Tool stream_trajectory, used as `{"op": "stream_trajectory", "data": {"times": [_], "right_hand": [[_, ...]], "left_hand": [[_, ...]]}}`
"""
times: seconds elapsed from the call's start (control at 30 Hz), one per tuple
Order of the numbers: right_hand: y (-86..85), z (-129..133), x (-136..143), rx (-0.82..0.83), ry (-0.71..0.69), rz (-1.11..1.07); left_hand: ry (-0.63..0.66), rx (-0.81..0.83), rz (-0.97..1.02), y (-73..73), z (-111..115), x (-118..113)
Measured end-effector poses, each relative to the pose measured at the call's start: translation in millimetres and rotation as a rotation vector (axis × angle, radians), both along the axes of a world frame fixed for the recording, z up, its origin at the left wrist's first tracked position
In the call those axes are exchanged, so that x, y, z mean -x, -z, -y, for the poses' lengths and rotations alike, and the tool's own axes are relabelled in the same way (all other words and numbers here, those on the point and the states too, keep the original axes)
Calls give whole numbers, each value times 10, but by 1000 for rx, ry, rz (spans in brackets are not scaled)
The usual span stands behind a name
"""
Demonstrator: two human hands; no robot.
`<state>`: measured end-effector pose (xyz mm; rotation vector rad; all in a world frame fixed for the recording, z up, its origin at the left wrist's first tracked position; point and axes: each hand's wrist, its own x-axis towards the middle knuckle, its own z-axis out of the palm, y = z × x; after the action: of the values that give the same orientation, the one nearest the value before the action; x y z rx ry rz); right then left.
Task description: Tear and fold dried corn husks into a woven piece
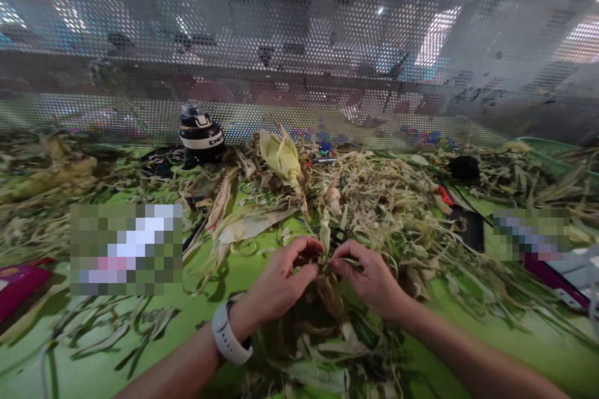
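A small bundle of pale corn husk (326,234) stands upright between my two hands. My left hand (287,274), with a white watch (229,333) on its wrist, pinches the bundle's lower part from the left. From the right, the thumb and fingers of my right hand (367,277) close on the same spot. Brownish husk (332,296) hangs below the fingertips. Just beyond my hands rests a larger husk piece shaped like a flower (283,159), its twisted stem pointing toward me. Loose husk strips (322,361) lie under my wrists.
Dry husk scraps (384,199) cover much of the green tabletop (206,324). A black-and-white rounded container (201,136) stands at the back, before a perforated metal panel (290,31). An orange-handled tool (447,195) lies right; a green basket (545,149) is farther right. Two patches are pixelated.
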<state>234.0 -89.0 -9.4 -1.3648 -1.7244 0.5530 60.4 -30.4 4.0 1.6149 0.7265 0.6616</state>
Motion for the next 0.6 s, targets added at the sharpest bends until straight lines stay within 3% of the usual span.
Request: {"op": "stream_trajectory", "data": {"times": [0.13, 0.3, 0.5, 0.6], "right_hand": [[38, -32, 10, 73, 17, -138], [64, -24, 34, 86, 10, -217], [26, 2, 65, 283, -48, -472], [2, 2, 61, 302, -44, -520]], "left_hand": [[-51, 270, 95, 3, 35, -23], [-106, 579, 212, 116, 81, -76], [-180, 562, 281, 134, 53, -78], [-192, 573, 284, 93, 23, -64]]}}
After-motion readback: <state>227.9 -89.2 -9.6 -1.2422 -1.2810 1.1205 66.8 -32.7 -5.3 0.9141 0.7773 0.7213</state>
